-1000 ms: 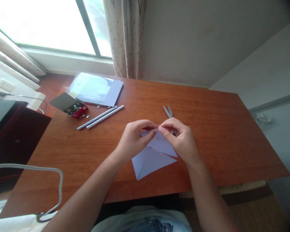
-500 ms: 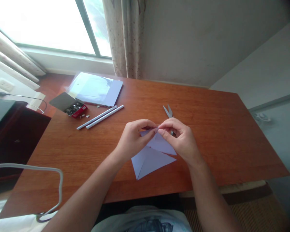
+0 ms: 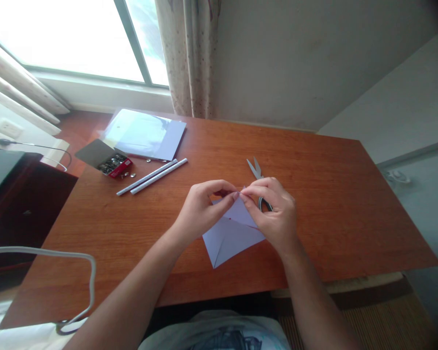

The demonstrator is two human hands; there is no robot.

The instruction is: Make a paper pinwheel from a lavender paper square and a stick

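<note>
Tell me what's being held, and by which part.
The slit paper, pinched at its far side by left grip and right grip; exact spot hidden.

The table (image 3: 336, 194) is made of shiny red-brown wood, and it goes out past the left hand (image 3: 202, 206) and the right hand (image 3: 277, 211). Just past the right hand lie scissors (image 3: 255, 170), a bit open, with the blades pointing away and part hidden behind its fingers. Up and to the left of the left hand, two thin white sticks (image 3: 159, 177) lie side by side. Farther left from that hand sits a little red box (image 3: 119, 168), lid up, full of shiny pins. A few loose pins (image 3: 133, 175) lie beside it. Farther past the left hand is a flat, clear plastic sleeve (image 3: 146, 133).
</note>
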